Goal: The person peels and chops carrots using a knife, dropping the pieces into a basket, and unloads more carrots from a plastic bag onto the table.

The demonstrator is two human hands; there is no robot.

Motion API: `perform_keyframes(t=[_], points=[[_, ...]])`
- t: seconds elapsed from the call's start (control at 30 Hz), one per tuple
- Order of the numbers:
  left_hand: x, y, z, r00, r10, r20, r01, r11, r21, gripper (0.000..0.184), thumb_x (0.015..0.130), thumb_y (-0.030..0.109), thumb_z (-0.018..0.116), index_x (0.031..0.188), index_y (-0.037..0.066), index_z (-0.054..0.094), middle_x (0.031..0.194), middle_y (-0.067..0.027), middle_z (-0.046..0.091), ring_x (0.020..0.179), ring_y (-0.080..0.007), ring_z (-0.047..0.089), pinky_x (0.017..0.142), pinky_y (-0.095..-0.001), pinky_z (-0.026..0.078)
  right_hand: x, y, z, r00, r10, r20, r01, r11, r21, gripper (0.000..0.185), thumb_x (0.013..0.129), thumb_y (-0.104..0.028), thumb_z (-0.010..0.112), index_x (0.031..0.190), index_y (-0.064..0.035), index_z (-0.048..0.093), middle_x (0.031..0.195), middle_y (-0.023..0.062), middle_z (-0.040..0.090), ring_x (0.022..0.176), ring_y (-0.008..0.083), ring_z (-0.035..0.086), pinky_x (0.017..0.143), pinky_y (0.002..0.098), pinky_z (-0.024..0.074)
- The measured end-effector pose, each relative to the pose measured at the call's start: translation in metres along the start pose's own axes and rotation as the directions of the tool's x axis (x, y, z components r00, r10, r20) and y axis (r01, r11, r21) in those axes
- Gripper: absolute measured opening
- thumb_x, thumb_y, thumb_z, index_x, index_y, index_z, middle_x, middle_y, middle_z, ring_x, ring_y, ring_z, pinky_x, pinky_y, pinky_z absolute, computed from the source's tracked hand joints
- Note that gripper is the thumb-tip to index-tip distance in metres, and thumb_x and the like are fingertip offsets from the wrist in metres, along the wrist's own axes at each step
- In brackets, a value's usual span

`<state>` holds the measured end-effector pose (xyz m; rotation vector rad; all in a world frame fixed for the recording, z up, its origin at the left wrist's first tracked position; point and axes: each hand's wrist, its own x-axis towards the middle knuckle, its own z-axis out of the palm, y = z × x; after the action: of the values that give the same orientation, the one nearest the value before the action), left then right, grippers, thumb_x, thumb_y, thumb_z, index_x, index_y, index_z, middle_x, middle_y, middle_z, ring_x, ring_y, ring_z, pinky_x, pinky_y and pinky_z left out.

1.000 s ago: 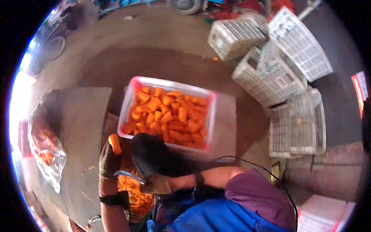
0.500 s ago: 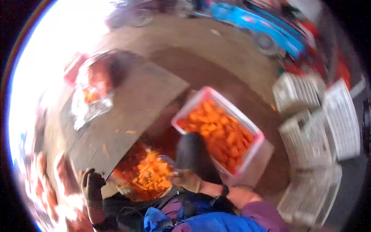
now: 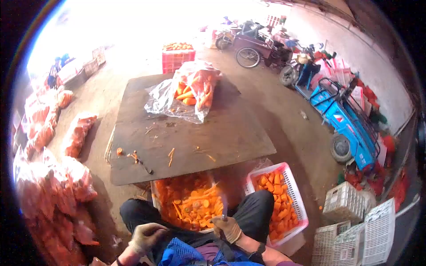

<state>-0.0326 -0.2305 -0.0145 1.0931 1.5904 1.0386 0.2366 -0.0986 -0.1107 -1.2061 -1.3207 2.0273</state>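
My right hand (image 3: 228,229), in a pale work glove, is closed around a knife (image 3: 224,205) with its blade pointing up. The knife is beside the right edge of a container of carrot slices and peelings (image 3: 195,205) between my knees. My left hand (image 3: 148,236), also gloved, hovers over my left thigh. Its fingers are loosely bent, and no object shows in it. Past my right knee stands a pink-rimmed white crate (image 3: 298,197) full of cut carrots (image 3: 276,190).
A low board table (image 3: 195,142) ahead bears an open plastic bag of carrots (image 3: 193,91), scraps and a small dark-handled tool (image 3: 143,164). Full bags (image 3: 57,195) lie left. White crates (image 3: 344,201) and a blue cart (image 3: 344,124) stand right; a red crate (image 3: 177,60) stands behind.
The view has turned and sharpened, bringing the table to the front. My left hand has come in over my thigh. The knife in my right hand now points upward.
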Motion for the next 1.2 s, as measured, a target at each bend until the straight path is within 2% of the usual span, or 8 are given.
perform_keyframes(t=[0.1,0.23,0.47,0.57,0.67,0.9,1.03,1.2], points=[[-0.003,-0.017,0.017,0.975,-0.104,0.194,0.109,0.994,-0.016,0.02,0.089,0.018,0.062,0.089,0.0,0.068,0.068,-0.0029,0.063,0.064,-0.0094,0.058,0.06,-0.0248,0.048,-0.004,-0.022,0.025,1.0,-0.018,-0.012,0.017,0.998,-0.067,0.031,0.089,-0.028,0.06,0.095,0.0028,0.061,0.061,0.0046,0.057,0.051,0.0128,0.053,0.049,0.0263,0.042],[0.007,-0.033,0.039,0.941,-0.012,0.339,-0.021,0.995,0.093,0.023,0.086,0.024,0.064,0.094,0.002,0.068,0.078,-0.0109,0.068,0.071,-0.0108,0.062,0.067,-0.0289,0.051,-0.008,-0.021,0.046,0.998,-0.048,-0.037,0.047,0.999,-0.012,0.03,0.089,-0.027,0.061,0.092,0.0024,0.063,0.06,0.0043,0.057,0.053,0.0122,0.054,0.052,0.0271,0.0434],[0.027,-0.043,0.071,0.859,-0.001,0.513,0.115,0.975,-0.191,0.035,0.084,0.019,0.068,0.111,-0.001,0.061,0.1,-0.0091,0.068,0.089,-0.0132,0.062,0.082,-0.029,0.05,-0.016,-0.021,0.054,0.98,-0.164,-0.113,0.155,0.984,-0.084,0.037,0.09,-0.036,0.058,0.092,0.001,0.064,0.064,0.0046,0.059,0.055,0.0119,0.054,0.054,0.0249,0.0422],[0.035,-0.043,0.078,0.85,-0.004,0.528,0.141,0.966,-0.219,0.034,0.084,0.019,0.068,0.111,-0.002,0.062,0.099,-0.0079,0.067,0.088,-0.0127,0.061,0.08,-0.0288,0.05,-0.018,-0.028,0.052,0.978,-0.112,-0.174,0.085,0.985,-0.153,0.036,0.091,-0.039,0.056,0.092,-0.0033,0.065,0.063,0.0043,0.06,0.056,0.0111,0.055,0.054,0.0251,0.0424],[0.035,-0.045,0.083,0.88,-0.023,0.475,0.126,0.974,-0.186,0.032,0.084,0.018,0.068,0.109,-0.002,0.062,0.095,-0.0048,0.067,0.085,-0.0103,0.059,0.078,-0.0274,0.05,-0.01,-0.025,0.051,0.924,-0.361,-0.123,0.258,0.829,-0.496,0.038,0.093,-0.04,0.051,0.096,-0.0037,0.064,0.063,0.0031,0.058,0.056,0.0096,0.054,0.055,0.0238,0.0438],[0.039,-0.038,0.091,0.883,-0.266,0.386,0.429,0.792,-0.435,0.027,0.087,0.017,0.064,0.099,-0.007,0.062,0.088,-0.005,0.064,0.078,-0.011,0.06,0.069,-0.0246,0.05,0.033,-0.027,0.072,0.968,-0.224,0.116,0.252,0.892,-0.375,0.044,0.09,-0.049,0.052,0.078,-0.007,0.058,0.066,0.0055,0.055,0.064,0.0125,0.052,0.059,0.032,0.0424],[0.056,-0.023,0.098,0.93,-0.304,0.206,0.367,0.789,-0.494,0.025,0.088,0.017,0.062,0.095,-0.008,0.061,0.087,-0.0065,0.065,0.074,-0.0113,0.061,0.065,-0.0239,0.049,0.061,-0.018,0.066,0.909,-0.39,0.149,0.417,0.83,-0.37,0.04,0.089,-0.046,0.055,0.081,-0.0064,0.058,0.067,0.0056,0.052,0.066,0.0159,0.051,0.062,0.0336,0.0423],[0.094,-0.016,0.107,0.935,-0.222,0.277,0.278,0.943,-0.183,0.023,0.088,0.018,0.062,0.099,-0.002,0.064,0.085,-0.0056,0.066,0.073,-0.0118,0.061,0.065,-0.0246,0.05,0.08,-0.007,0.027,0.935,-0.317,0.159,0.354,0.814,-0.461,0.03,0.09,-0.037,0.055,0.093,-0.008,0.059,0.072,0.0067,0.053,0.073,0.0185,0.054,0.065,0.0309,0.0448]])
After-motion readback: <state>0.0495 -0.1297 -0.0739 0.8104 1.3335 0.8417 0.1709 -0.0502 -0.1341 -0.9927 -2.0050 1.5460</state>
